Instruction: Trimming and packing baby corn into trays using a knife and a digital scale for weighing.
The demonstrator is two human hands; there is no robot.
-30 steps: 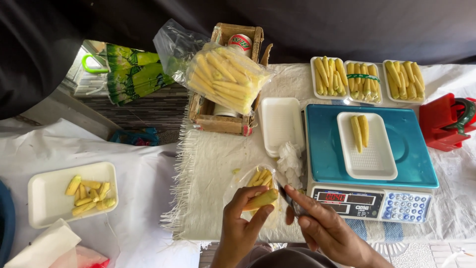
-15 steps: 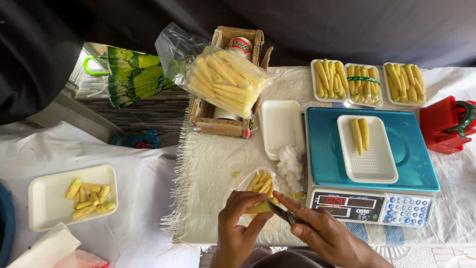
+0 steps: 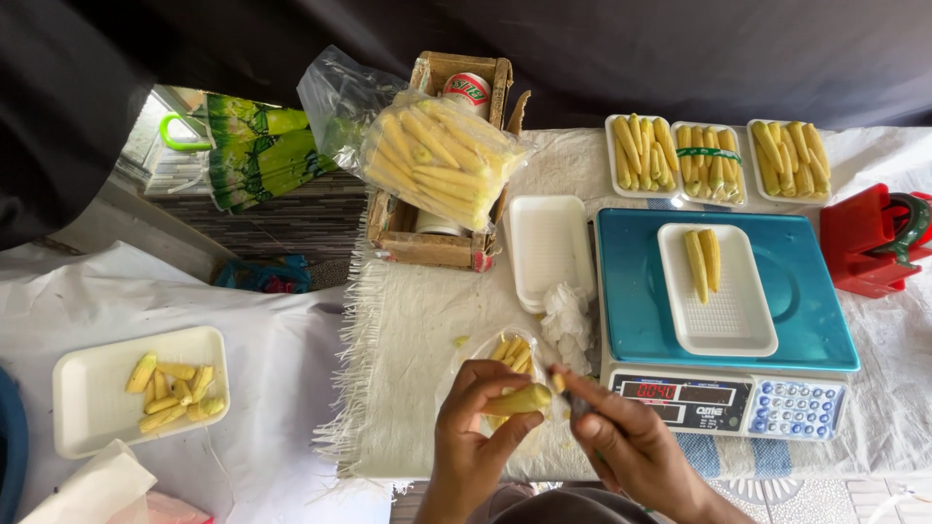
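1. While the left hand (image 3: 476, 427) pinches a baby corn (image 3: 519, 399) level above the cloth (image 3: 408, 330), its tip meets the blade;
2. right hand (image 3: 621, 442) grips a small knife (image 3: 568, 393), closed around its handle;
3. scale (image 3: 723, 320) just beside holds a tray (image 3: 718, 291).

I see my two bare hands, left hand (image 3: 478, 429) and right hand (image 3: 631, 446), at the near edge: no gloves, rings or watch, wrists uncovered, no sleeve reaching into view.
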